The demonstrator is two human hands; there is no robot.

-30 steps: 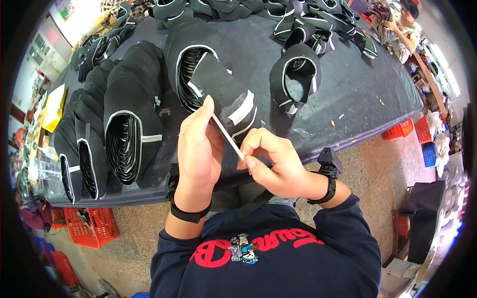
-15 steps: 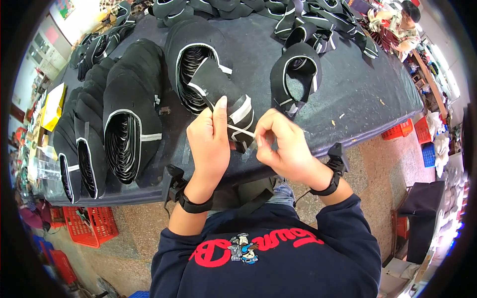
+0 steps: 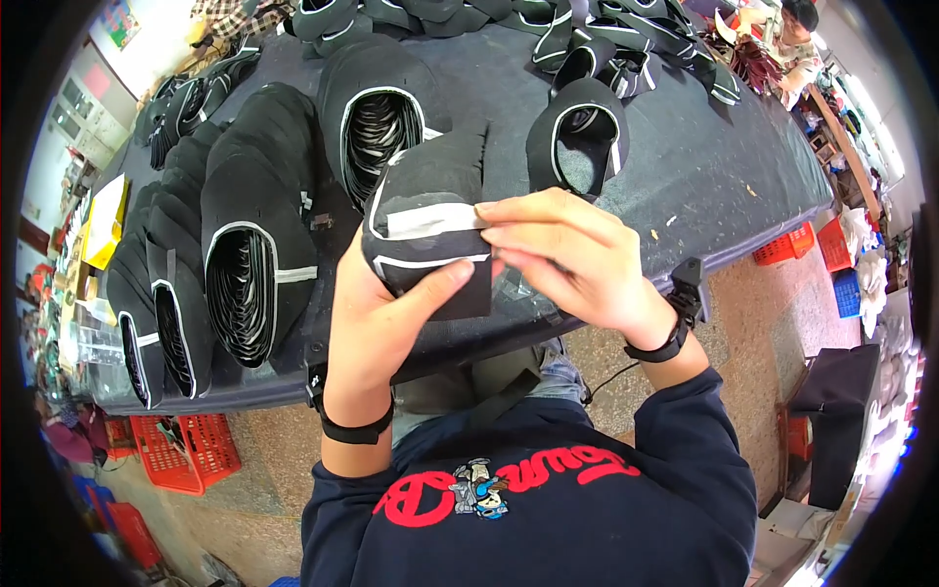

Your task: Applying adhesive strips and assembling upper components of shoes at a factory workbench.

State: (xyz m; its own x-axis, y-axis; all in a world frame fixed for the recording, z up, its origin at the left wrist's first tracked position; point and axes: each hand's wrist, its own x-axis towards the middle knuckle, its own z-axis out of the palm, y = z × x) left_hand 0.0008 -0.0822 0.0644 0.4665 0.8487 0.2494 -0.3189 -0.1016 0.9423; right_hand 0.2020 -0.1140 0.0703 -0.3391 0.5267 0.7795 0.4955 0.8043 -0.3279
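Observation:
A black fabric band with white edging is in my left hand, whose thumb presses on its near edge while the other fingers are hidden underneath. Across its top lies a wide white strip. My right hand has its thumb and fingertips together at the right end of that strip, pinching the band there. Just beyond the band stands a nested stack of black fabric loops with white edging. A separate black loop rests to the right, past my right hand.
More nested stacks of black loops line the left of the dark-covered table. Several loose black pieces are heaped at the far side. Red baskets sit on the floor. Another person is at the far right.
The black band has turned, so its wide white strip now faces up. My left hand has moved down and left beneath it. The thin white strand stretched between my hands no longer shows.

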